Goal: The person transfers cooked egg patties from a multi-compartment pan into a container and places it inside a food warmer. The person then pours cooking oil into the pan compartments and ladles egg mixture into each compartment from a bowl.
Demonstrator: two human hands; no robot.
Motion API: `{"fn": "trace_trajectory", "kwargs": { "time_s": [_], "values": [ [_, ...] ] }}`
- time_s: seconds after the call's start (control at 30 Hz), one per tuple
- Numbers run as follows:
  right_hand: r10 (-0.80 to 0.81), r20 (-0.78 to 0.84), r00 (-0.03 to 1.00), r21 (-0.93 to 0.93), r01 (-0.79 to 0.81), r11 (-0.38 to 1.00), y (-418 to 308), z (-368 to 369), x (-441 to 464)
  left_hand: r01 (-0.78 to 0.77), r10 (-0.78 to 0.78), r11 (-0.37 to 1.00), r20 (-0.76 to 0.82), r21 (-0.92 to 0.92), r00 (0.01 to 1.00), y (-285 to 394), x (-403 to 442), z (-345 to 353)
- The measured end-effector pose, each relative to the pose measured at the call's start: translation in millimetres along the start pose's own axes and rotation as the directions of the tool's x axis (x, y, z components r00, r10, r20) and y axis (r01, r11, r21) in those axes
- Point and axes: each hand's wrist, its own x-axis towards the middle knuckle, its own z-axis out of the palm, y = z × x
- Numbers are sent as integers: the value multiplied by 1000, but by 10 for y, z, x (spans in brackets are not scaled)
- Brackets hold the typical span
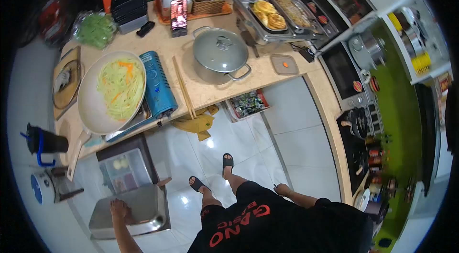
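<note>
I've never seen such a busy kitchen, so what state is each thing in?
Pot: lid on.
Pan: holding shredded vegetables.
Stove: flame not visible.
Phone: upright, screen lit.
Chopsticks: lying side by side.
Greens: bagged.
Trays: uncovered, holding food.
Microwave: shut.
Steel box: top seemingly closed.
Left hand: resting on steel box.
Right hand: closed on something small, unclear.

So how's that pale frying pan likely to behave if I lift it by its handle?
The frying pan will probably feel front-heavy: its shredded vegetables lie well away from the long handle. Those loose strands, piled toward one side, might slide if you tilt it.
</note>
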Motion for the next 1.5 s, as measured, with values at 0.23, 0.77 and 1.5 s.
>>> {"fn": "trace_trajectory", "kwargs": {
  "time_s": [0.23, 0.77, 1.5],
  "values": [
    [50, -113, 992, 102, -38, 994, -512, 141, -310, -33, 31, 998, -39, -46, 999, -431, 347, 305],
    [-125, -156, 980, 113, 143, 983, 30, 236, 37, -226, 114, 973, -748, -50, 653, 323, -1543, -316],
    [-524, -151, 838, -182, 498, 848, 2595, 282, 1533, -218, -224, 890, -799, -401, 558, 4190, -4501, -4374]
  ]
}}
